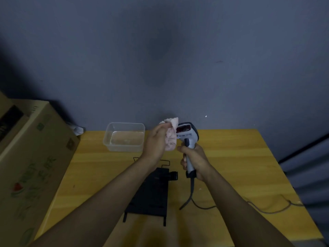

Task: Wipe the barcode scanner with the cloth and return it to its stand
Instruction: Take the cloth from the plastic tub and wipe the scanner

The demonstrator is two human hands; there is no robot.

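The stand (pixel 151 191) lies on the worktop (pixel 231 157) beneath my wrists. My right hand (pixel 194 161) grips the scanner (pixel 187 134); my left hand (pixel 156 141) clutches the cloth (pixel 170 138) against its window. The trailing cable (pixel 267 209) could snag when I dock it.

Clear rectangular plastic container (pixel 124 136) on yellow wooden table (pixel 240 157), just left of the grip, brown cardboard box (pixel 35 157) far left, grey wall (pixel 160 50) behind.

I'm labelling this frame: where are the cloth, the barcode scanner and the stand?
cloth (pixel 170 139), head view, bunched middle beside the left hand's fingers.
barcode scanner (pixel 188 133), head view, grey head.
stand (pixel 151 193), head view, flat black base.
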